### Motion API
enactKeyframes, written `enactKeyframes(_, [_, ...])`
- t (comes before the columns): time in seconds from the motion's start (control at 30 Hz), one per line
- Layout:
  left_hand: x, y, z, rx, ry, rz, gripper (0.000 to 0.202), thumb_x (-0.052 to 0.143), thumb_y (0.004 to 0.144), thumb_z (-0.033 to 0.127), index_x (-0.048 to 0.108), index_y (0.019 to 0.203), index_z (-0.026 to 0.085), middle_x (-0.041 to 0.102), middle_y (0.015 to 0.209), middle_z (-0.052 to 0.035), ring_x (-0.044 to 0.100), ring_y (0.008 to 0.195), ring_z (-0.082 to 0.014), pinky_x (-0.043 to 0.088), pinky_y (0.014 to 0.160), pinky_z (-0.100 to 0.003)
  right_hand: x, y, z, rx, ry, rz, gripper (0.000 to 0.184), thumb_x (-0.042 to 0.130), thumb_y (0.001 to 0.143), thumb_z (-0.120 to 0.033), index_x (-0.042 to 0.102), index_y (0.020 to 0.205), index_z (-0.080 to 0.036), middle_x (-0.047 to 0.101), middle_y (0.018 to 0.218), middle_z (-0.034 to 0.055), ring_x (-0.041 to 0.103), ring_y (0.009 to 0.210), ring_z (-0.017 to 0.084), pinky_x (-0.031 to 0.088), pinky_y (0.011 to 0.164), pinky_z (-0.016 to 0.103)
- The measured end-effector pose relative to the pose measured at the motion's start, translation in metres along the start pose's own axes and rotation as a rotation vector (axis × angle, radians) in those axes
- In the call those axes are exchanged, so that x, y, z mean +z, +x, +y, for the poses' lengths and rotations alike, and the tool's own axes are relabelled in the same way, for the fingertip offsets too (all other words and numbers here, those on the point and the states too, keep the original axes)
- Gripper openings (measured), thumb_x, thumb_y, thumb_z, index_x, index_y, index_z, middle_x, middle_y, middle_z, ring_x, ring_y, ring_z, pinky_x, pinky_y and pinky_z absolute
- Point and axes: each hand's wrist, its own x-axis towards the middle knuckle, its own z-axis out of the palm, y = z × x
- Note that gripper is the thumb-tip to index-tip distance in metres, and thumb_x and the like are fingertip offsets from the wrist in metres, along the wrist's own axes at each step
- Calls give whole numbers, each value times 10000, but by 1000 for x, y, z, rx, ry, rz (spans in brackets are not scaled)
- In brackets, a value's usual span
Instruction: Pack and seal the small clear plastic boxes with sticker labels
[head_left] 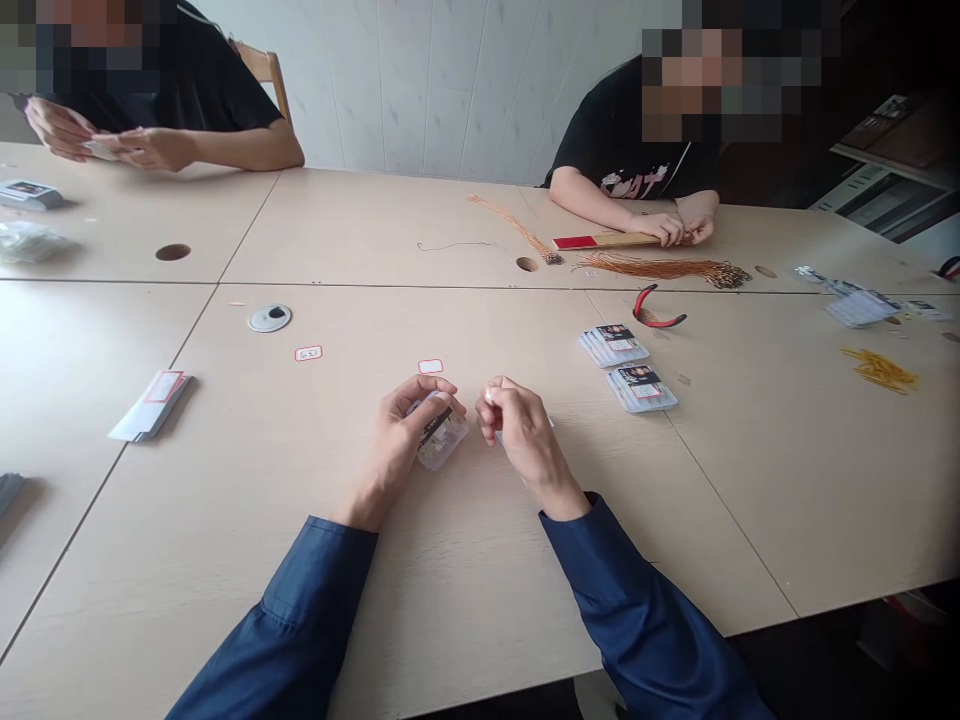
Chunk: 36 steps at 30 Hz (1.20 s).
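Note:
My left hand (409, 428) is curled around a small clear plastic sleeve with a dark printed card (441, 436) inside, held just above the light wooden table (480, 560). My right hand (521, 428) is closed beside it, its fingertips pinched on something small and white that I cannot make out. A little white sticker with a red border (430, 366) lies on the table just beyond my hands. Both my forearms are in dark blue sleeves.
Two stacks of sleeved cards (628, 366) and red-handled pliers (654, 308) lie to my right. A white label pack (152, 403) and another sticker (308, 353) lie left. Copper cords (660, 266) sit by a person opposite; another person is at far left.

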Motion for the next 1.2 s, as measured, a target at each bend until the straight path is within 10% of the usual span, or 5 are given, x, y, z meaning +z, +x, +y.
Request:
enactKeyframes(0.27, [0,1,5,19,-154,45,182,661,822,332,601,897,177,685,764,-40,660,632,-189,514,593,-294,-2,-3,-6,-61,101,158,458,467,990,-456,380,614,-210,402,526,-60,387,440,75,324,421,208])
enactKeyframes(0.6, [-4,5,11,-3,-328,106,174,608,793,319,599,897,179,681,747,-43,675,641,-195,587,597,-336,-6,-17,-16,-105,117,12,332,610,946,-449,648,769,-171,597,667,-20,537,533,79,442,526,223])
enactKeyframes(0.8, [-8,6,12,9,-451,178,185,568,800,328,611,885,169,685,745,-59,691,706,-210,608,619,-349,-38,-88,-30,-15,75,-20,148,683,913,-325,650,843,-199,607,726,-16,573,623,111,475,602,262])
enactKeyframes(0.97, [-11,10,12,31,-526,251,182,491,817,288,607,861,154,648,704,-71,673,698,-203,596,596,-342,-85,-169,-25,111,80,-35,345,547,990,-348,612,688,-196,550,564,-7,510,538,124,413,514,262])
enactKeyframes(1.2, [-10,7,8,126,-510,194,192,472,816,298,576,865,144,564,763,-53,624,753,-180,572,628,-349,-120,-265,58,523,112,241,427,607,913,-488,486,621,-201,470,533,-28,429,488,105,356,486,251])
